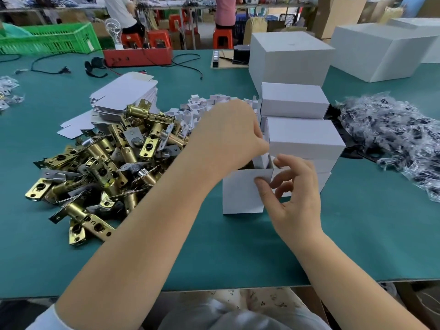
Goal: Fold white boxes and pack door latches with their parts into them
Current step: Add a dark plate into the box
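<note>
While small open-topped white cardboard box (242, 194) stands on green table (214, 253), left hand (228, 136) pushes white part into it, fingers curled; right hand (291, 189) pinches box flap. Brass door latches (95, 167) heaped left.

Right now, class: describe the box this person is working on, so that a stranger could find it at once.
Start at the green table and find the stack of closed white boxes near its middle. Just in front of that stack, between the left hand and the right hand, stands the open box. Unlike its neighbours, its top gapes open.
</note>
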`<state>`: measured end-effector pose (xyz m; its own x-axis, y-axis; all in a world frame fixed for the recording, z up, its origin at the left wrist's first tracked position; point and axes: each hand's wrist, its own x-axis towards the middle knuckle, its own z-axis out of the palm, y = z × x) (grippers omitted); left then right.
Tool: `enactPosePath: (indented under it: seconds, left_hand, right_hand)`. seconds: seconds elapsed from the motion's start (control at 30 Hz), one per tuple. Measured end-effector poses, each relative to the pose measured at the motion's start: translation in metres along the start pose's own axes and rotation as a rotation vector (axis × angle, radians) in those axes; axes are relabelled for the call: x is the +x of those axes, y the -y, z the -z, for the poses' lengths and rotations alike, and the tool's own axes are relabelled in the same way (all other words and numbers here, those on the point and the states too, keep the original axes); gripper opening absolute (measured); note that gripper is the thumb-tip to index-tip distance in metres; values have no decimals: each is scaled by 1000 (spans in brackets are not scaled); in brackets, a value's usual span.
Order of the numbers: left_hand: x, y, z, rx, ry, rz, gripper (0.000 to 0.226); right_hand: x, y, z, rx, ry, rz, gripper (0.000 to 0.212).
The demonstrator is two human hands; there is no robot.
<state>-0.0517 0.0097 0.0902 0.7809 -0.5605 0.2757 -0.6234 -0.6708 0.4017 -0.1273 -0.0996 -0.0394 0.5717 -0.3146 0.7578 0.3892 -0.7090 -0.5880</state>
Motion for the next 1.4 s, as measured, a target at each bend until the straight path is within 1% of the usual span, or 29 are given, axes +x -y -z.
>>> enactPosePath:
  seconds: [0.1,0.17,0.2,0.27,0.33,0.37,0.47,0.5,0.53,0.6,0.67,0.7,0.73,0.8,0.83,0.87,0.9,0.97,1.0,1.07,1.17,1.27,1.4]
  left_hand:
    - [-4,5,-8,29,-1,-26,17]
    - [-6,13,-7,-33,-9,-33,21]
    - [-7,17,-5,-98,-6,-37,19]
    - [-10,22,-1,-190,45,-53,13]
    - [-10,25,-4,-177,109,-71,22]
    - [-10,26,-7,-159,101,-77,26]
    - [-12,33,-9,-124,-5,-123,35]
    - [-14,37,-10,-120,11,-154,40]
    - [-16,42,-10,-127,59,-178,42]
    - [-22,51,-12,-196,159,-181,39]
    - [-28,59,-18,-288,147,-146,37]
    - [-31,62,-21,-339,115,-129,35]
    - [-33,64,-25,-397,85,-114,33]
    - [-36,67,-31,-499,34,-93,32]
    - [-38,68,-34,-539,11,-87,33]
    - [-38,69,-37,-573,-8,-82,34]
    - [-39,70,-40,-606,-24,-79,34]
    - [-39,69,-46,-685,-50,-75,33]
    - [-40,70,-48,-718,-60,-76,33]
    - [-40,71,-51,-742,-79,-82,33]
    - [-40,73,-53,-748,-96,-84,32]
    - [-39,74,-55,-750,-109,-97,32]
    - [-39,73,-60,-776,-129,-115,31]
  right_hand:
    - [0,-1,0,-5,-5,20,37]
    - [0,-1,0,-17,-3,36,36]
    - [0,0,0,-27,-1,43,36]
    - [1,0,0,-32,2,49,35]
    - [1,2,0,-30,-6,43,33]
    - [1,2,0,-28,-7,36,33]
    - [0,4,1,-24,0,30,32]
    - [0,4,1,-18,2,27,31]
    - [0,5,2,-6,0,24,30]
    - [1,7,6,23,-34,32,29]
    - [8,5,15,63,-139,35,27]
    - [14,0,23,92,-228,7,27]
    - [22,-6,32,124,-346,-49,28]
    - [43,-28,55,152,-592,-223,22]
    - [53,-43,68,107,-636,-332,19]
    - [63,-62,82,7,-592,-454,18]
    - [73,-84,95,-142,-464,-581,21]
    - [83,-124,117,-456,-144,-778,33]
    - [83,-138,123,-588,-65,-843,37]
    - [79,-151,126,-816,-39,-931,40]
    - [71,-160,123,-972,13,-988,40]
    - [70,-167,123,-1047,90,-931,38]
    - [70,-173,126,-1066,121,-847,30]
